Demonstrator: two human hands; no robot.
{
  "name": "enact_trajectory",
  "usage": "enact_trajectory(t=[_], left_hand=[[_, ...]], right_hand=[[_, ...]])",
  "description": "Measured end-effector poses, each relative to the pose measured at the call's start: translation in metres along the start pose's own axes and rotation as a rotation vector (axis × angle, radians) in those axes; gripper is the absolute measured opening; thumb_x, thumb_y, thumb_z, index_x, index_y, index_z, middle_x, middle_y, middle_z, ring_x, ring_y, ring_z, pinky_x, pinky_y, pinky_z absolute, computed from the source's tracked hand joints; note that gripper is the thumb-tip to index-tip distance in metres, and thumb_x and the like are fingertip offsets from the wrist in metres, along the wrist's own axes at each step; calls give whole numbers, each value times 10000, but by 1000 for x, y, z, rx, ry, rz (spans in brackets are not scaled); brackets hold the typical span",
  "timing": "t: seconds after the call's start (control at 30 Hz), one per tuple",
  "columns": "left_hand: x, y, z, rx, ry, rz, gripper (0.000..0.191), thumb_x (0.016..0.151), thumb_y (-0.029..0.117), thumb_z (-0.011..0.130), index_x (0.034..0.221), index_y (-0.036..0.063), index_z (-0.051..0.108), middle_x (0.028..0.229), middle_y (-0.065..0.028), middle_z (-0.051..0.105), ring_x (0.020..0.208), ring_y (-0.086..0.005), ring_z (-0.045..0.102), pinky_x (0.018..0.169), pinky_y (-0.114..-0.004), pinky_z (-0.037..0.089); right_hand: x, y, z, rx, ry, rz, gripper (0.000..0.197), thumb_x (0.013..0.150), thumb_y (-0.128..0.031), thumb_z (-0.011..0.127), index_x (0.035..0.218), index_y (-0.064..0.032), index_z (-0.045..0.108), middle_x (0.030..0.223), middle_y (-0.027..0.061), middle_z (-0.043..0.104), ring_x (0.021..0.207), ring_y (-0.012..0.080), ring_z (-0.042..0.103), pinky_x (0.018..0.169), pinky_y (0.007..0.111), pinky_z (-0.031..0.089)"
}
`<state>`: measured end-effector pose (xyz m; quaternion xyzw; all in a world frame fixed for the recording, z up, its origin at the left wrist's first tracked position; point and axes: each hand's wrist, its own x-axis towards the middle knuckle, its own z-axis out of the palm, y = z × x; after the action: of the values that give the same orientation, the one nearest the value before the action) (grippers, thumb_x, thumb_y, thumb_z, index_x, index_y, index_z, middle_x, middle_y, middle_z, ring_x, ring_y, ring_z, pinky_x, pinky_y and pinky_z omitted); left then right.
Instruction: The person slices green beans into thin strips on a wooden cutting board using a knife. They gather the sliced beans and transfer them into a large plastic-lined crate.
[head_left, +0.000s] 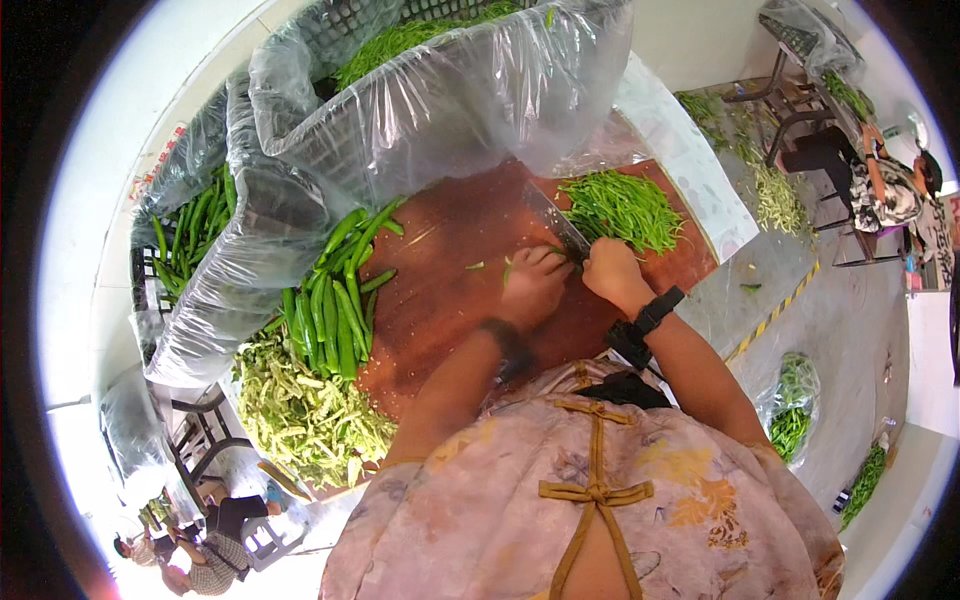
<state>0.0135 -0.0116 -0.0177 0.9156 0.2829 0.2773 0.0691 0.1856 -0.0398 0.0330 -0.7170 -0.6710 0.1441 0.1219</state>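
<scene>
My right hand (613, 271) is closed round the handle of a kitchen knife (555, 219), whose broad blade points away from me over a red-brown cutting board (450, 217). Close to the blade's left side, my left hand (535, 283) rests with bent fingers on the board; a bit of green shows at its fingertips, but what it holds is mostly hidden. Right of the blade lies a heap of thinly sliced green peppers (622, 210). Whole long green peppers (330, 322) are piled at the board's left edge, above a heap of pale pepper cores and seeds (307, 412).
Plastic-lined crates stand beyond the board, one with sliced green peppers (397, 49), one with whole peppers (196, 225). Bagged peppers (791, 412) lie on the floor at right. A person (889, 187) sits at far right; other people (214, 559) are at lower left.
</scene>
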Motion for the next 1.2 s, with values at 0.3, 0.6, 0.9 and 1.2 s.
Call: enact_trajectory(t=[0.3,0.6,0.9,1.2], left_hand=[[0,-1,2,-99,0,-7,291,742,96,599,1018,148,677,1063,-53,633,1023,-267,569,880,-438,437],[-4,-2,-3,-98,-70,-39,357,717,99,626,1067,111,693,1049,-28,609,1053,-237,544,933,-416,422],[-5,-6,-3,-127,-59,-20,315,711,95,612,1015,92,694,999,-40,600,1008,-252,547,912,-419,428],[-7,-9,0,-149,16,12,284,705,90,648,983,56,691,992,-66,603,1022,-270,551,903,-435,429]], right_hand=[[-50,10,-15,-69,62,-36,123,711,-73,585,656,12,655,718,247,639,683,431,630,657,510,524],[-52,-2,-19,-114,-26,-20,103,679,-62,596,671,17,662,717,263,635,688,430,641,649,499,541],[-35,-3,-10,-51,-61,-75,86,672,-69,618,681,10,651,720,255,630,706,431,636,669,503,530],[15,-14,12,-80,20,-107,89,715,-76,631,686,6,650,708,241,631,682,425,630,652,493,524]])
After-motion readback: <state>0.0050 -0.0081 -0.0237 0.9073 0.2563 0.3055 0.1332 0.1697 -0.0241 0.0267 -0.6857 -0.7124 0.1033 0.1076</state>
